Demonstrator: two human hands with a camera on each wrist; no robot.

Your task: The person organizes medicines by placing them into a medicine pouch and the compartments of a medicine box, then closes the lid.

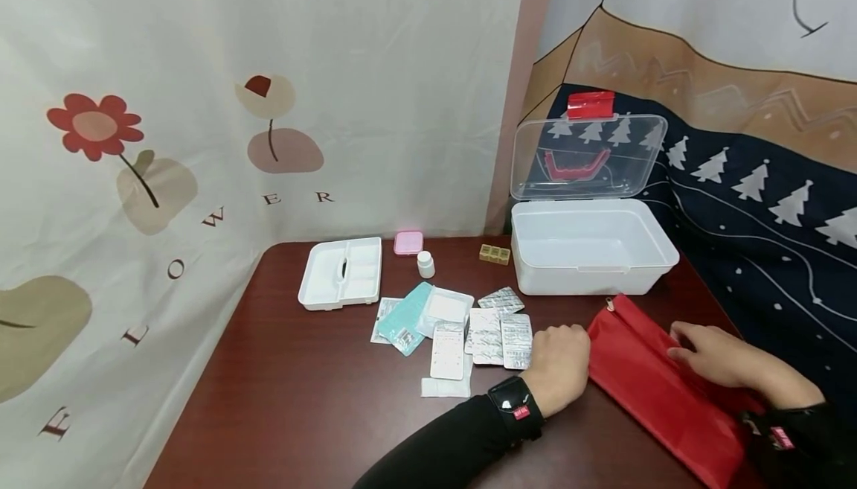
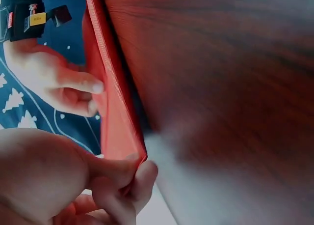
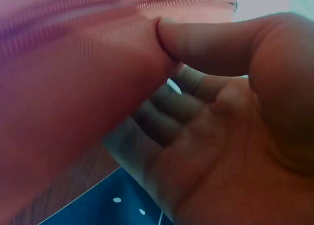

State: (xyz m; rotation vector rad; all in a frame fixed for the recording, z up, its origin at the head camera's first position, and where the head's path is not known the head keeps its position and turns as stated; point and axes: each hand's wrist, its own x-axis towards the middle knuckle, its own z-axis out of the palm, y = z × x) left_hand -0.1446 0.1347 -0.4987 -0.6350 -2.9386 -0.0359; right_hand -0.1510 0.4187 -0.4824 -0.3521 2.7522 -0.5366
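Two printed cloths hang behind: one pale (image 1: 402,87), one tan, white and dark blue (image 1: 710,243). One brown tabletop (image 1: 268,414) carries the rest. One white box (image 1: 592,280) stands at its far right, its single clear lid (image 1: 535,154) raised, with one red latch (image 1: 591,105) above. One red pouch (image 1: 659,392) lies aslant nearest the right side, before the box, between two hands. The left hand (image 1: 559,366) has its grip clamped on the pouch's edge near one end of the zip; the right hand (image 1: 726,359) pinches the pouch's side between thumb and fingers. Each wrist wears one black band. Then come one white compartment tray (image 1: 364,280), one teal packet (image 1: 405,318), one clear packet (image 1: 462,301) and at least four blister packs (image 1: 485,336), some overlapping, so the full count is unclear. Smallest are one pink case (image 1: 408,243), one three-part yellow case (image 1: 495,254) and one white bottle (image 1: 425,264).

The pale cloth spells "FLOWER" in six letters; print on the teal packet and bands is too small to read.
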